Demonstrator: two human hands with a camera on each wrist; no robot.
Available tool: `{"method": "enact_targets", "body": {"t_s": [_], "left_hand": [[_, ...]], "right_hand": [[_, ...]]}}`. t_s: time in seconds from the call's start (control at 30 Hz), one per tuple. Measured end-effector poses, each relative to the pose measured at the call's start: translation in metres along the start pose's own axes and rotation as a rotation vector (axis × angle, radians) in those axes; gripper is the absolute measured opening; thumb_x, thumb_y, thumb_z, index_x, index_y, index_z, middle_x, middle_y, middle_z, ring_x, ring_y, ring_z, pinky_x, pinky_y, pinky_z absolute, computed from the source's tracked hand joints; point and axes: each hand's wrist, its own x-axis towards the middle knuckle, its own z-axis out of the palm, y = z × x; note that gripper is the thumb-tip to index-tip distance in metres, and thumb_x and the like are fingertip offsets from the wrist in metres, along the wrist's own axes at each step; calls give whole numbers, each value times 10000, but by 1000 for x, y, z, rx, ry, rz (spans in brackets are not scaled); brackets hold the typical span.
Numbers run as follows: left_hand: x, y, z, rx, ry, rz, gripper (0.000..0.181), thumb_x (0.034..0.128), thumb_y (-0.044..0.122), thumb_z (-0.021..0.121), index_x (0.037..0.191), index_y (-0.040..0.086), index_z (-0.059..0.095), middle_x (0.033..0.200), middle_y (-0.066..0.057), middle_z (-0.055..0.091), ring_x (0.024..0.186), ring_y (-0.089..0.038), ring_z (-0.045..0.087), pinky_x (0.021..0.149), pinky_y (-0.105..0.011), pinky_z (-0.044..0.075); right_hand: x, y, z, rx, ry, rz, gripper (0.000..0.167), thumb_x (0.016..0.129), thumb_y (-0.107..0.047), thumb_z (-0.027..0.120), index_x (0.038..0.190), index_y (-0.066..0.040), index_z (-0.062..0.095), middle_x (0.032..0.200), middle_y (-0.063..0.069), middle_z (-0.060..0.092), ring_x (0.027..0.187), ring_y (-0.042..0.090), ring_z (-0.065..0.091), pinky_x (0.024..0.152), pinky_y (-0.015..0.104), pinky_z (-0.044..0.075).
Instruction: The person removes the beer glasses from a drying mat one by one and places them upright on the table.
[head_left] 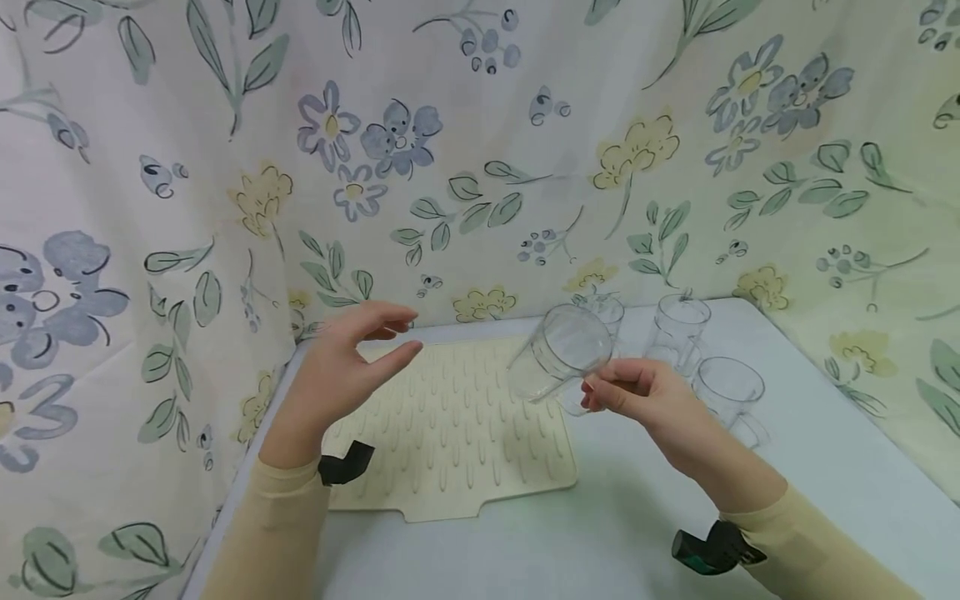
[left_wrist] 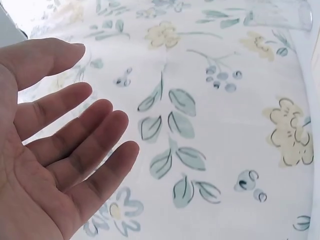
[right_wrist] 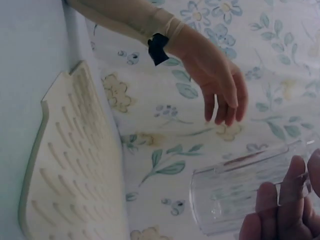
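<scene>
My right hand [head_left: 660, 408] pinches a clear glass mug [head_left: 558, 354] between thumb and fingers near its rim side. The mug is tilted in the air, its base toward the lower left, above the right part of a cream ridged drying mat [head_left: 442, 505]. In the right wrist view, the fingers [right_wrist: 292, 195] lie against the mug's glass wall. Over the mat's left side hovers my left hand [head_left: 337, 367], fingers loosely bent and thumb apart, holding nothing. The left wrist view shows that palm [left_wrist: 35, 195] bare.
Three more clear glass items stand at the right: a mug [head_left: 727, 387] with its handle toward me, another mug [head_left: 681, 325] farther back, and a glass [head_left: 609, 315] partly hidden behind the held mug. Floral cloth [head_left: 480, 167] borders the white table [head_left: 570, 542] at the back and sides.
</scene>
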Motion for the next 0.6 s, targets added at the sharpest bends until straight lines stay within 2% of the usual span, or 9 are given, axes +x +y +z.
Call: {"method": "enact_targets", "body": {"t_s": [0.27,0.5,0.6], "left_hand": [[-3,-20,-19,-4,62,-63,303,1004,107,846,1302,133,802,1234,-20,807,1086,-221,762,986,-233,624],[-4,-26,-30,8,79,-92,300,1013,102,833,1310,132,796,1205,-26,803,1049,-90,728,947,-151,599],[-4,-26,-31,10,77,-90,296,1013,105,835,1305,134,798,1199,-25,803,1048,-74,723,944,-146,598]], "right_hand": [[-19,17,-18,-51,74,66,222,1143,-220,662,1162,-38,787,1036,-34,794,1092,248,772,1017,230,559],[-36,29,-31,-138,146,133,285,1145,-288,667,1249,-52,788,1122,-50,800,1122,207,772,1007,181,538],[-41,35,-35,-160,166,181,330,1143,-320,671,1295,-47,775,1127,-67,804,1119,154,764,990,161,527]]}}
